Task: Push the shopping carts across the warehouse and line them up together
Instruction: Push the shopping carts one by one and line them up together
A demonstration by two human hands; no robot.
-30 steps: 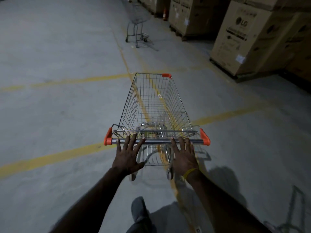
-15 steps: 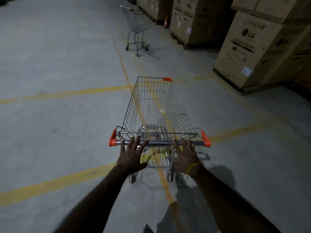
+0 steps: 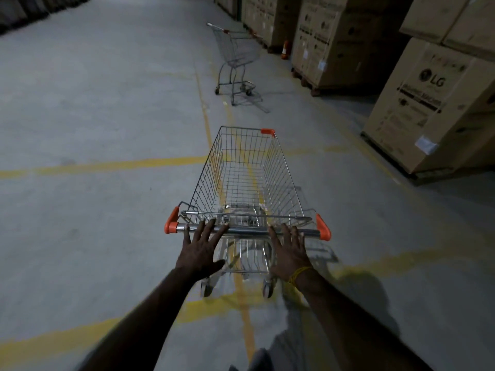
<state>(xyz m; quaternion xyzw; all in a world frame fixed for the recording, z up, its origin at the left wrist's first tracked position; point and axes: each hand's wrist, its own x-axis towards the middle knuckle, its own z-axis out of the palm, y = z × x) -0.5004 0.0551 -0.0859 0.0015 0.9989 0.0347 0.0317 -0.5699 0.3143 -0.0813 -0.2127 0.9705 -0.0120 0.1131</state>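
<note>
Concrete warehouse floor (image 3: 93,108) crossed by painted yellow lines (image 3: 112,165); stacked LG cartons (image 3: 428,108) on pallets along the right-hand side. Near shopping cart (image 3: 249,180) at centre, wire basket empty, standing on a yellow-line crossing; long axis running away from the camera and tilted slightly rightward, nose with its orange corner cap (image 3: 267,131) pointing up the aisle, handle end nearest the body. Second shopping cart (image 3: 235,57) well apart ahead, close beside the cartons, its handle toward the upper left and its basket toward the cartons, so not on the same axis as the near cart. Steel handle bar (image 3: 249,228) with orange end caps lying crosswise. Left hand (image 3: 201,249) and right hand (image 3: 290,251) both flat and spread, fingers straight, fingertips and upper palms pressed against the bar, nothing curled round it; a yellow band on the right wrist. Step in hand, judged: mid-transit push toward the parked cart. Next move, judged: further forward travel with a slight steer to the right, then alignment of the near cart's nose with the far cart, likely requiring either a swing of the approach or a turn of the parked cart. Small red cylinder (image 3: 285,49) between pallets, too dim to identify.
</note>
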